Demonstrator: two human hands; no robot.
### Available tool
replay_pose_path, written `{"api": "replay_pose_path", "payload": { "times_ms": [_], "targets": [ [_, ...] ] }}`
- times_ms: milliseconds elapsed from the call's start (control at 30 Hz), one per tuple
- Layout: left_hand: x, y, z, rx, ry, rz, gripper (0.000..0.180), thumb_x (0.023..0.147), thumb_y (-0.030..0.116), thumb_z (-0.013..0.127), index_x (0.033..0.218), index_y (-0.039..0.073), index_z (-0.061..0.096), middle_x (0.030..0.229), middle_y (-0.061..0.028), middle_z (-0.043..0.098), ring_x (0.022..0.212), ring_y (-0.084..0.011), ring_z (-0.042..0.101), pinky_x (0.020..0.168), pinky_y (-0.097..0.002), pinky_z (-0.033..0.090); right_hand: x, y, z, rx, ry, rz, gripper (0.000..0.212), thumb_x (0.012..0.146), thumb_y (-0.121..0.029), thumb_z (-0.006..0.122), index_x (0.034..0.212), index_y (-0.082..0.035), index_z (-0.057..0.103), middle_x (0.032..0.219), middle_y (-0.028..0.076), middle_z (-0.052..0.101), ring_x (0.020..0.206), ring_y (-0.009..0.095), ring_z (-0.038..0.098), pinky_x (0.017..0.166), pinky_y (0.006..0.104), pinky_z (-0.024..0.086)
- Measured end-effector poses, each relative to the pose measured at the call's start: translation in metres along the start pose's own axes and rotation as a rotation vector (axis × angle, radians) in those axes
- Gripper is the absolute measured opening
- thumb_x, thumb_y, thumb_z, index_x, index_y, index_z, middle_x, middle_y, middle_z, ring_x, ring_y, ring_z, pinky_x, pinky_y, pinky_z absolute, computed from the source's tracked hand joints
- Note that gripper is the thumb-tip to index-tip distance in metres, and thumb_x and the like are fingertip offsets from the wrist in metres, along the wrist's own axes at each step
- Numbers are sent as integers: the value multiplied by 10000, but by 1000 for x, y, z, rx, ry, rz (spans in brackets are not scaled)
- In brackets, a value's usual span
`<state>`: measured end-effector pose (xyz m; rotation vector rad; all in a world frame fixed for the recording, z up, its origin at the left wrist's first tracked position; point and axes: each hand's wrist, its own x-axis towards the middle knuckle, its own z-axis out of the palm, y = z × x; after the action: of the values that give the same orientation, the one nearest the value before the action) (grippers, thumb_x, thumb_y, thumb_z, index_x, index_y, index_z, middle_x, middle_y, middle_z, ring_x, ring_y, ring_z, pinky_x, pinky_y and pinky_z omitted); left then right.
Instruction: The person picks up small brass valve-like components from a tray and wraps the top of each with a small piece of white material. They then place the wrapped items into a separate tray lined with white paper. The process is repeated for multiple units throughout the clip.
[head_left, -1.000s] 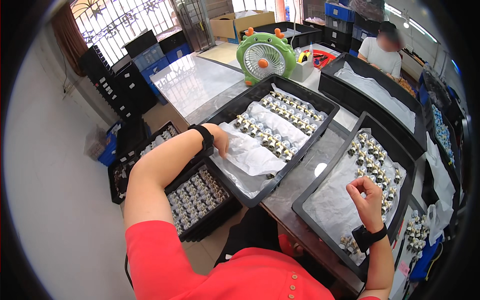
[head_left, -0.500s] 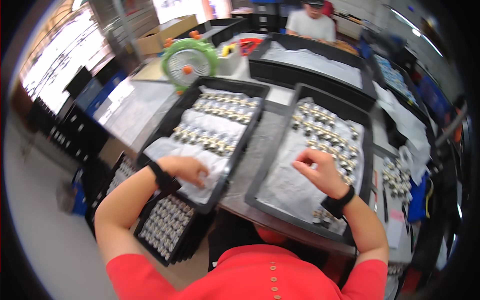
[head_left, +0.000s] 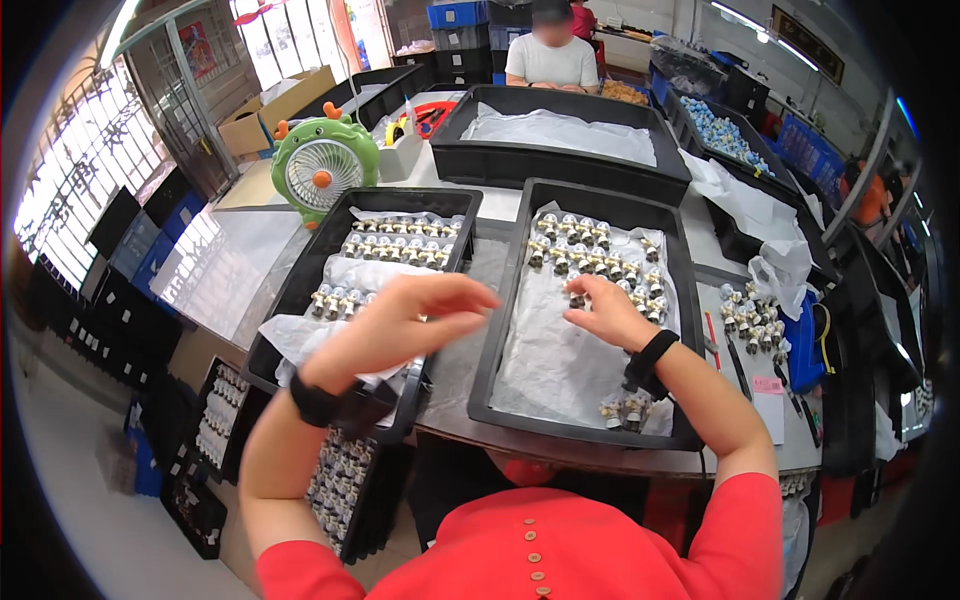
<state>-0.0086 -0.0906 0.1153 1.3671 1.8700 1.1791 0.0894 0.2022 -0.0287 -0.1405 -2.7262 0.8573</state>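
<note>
My left hand [head_left: 415, 318] is raised over the right side of the left black tray [head_left: 287, 335], its thumb and fingers apart and nothing between them. Rows of small white-and-gold figurines [head_left: 403, 250] with dark bases stand in that tray, between sheets of white paper [head_left: 375, 272]. Over the right black tray [head_left: 487, 385] my right hand [head_left: 612, 315] reaches in, thumb and fingers closed around a small figurine [head_left: 577, 299] at the left end of a row. More figurines [head_left: 598, 262] stand behind and beside it, and a few [head_left: 627, 411] near the tray's front edge.
A green fan [head_left: 325, 168] stands behind the left tray. A large paper-lined black tray [head_left: 560, 170] sits at the back, with a person [head_left: 552, 60] beyond. Loose figurines [head_left: 752, 318], a pen [head_left: 738, 368] and a blue bin [head_left: 803, 345] lie at right. Stacked trays [head_left: 345, 490] stand below left.
My left hand has lifted off the left tray's paper and moved right, its fingers spreading. My right hand has gone further into the right tray, to the figurine rows. The view has shifted.
</note>
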Motion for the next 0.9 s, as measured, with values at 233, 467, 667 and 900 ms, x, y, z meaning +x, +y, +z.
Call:
{"api": "replay_pose_path", "payload": {
  "times_ms": [233, 467, 667, 900],
  "targets": [
    [30, -21, 69, -394, -144, 135, 207, 905, 77, 585, 1089, -12, 613, 965, -50, 656, 918, -88, 604, 829, -238, 477, 14, 22, -8, -400, -65, 266, 570, 688, -205, 713, 1196, -76, 489, 1212, 140, 487, 1181, 316, 455, 945, 483, 359],
    [49, -73, 66, -850, 151, -68, 178, 896, 148, 583, 1048, 64, 620, 910, -19, 647, 859, -84, 614, 767, -217, 460, 15, 40, 3, -444, -90, 267, 598, 637, -203, 733, 1184, -64, 535, 1158, 162, 516, 1093, 332, 516, 926, 424, 416],
    [52, -75, 67, -943, 262, -77, 173, 899, 141, 568, 1049, 70, 618, 898, -14, 647, 831, -94, 615, 718, -213, 453, 10, 24, 7, -531, -59, 398, 670, 573, -289, 739, 1182, -76, 557, 1117, 153, 542, 1105, 333, 489, 924, 472, 397],
    [61, -84, 80, -917, 288, -77, 265, 853, 112, 587, 1117, 88, 585, 1020, -28, 610, 863, -93, 582, 746, -241, 437, -11, -23, 12, -348, 325, 152, 617, 606, -247, 735, 1157, -61, 528, 1108, 123, 512, 1087, 298, 490, 917, 428, 392]
  ]
}}
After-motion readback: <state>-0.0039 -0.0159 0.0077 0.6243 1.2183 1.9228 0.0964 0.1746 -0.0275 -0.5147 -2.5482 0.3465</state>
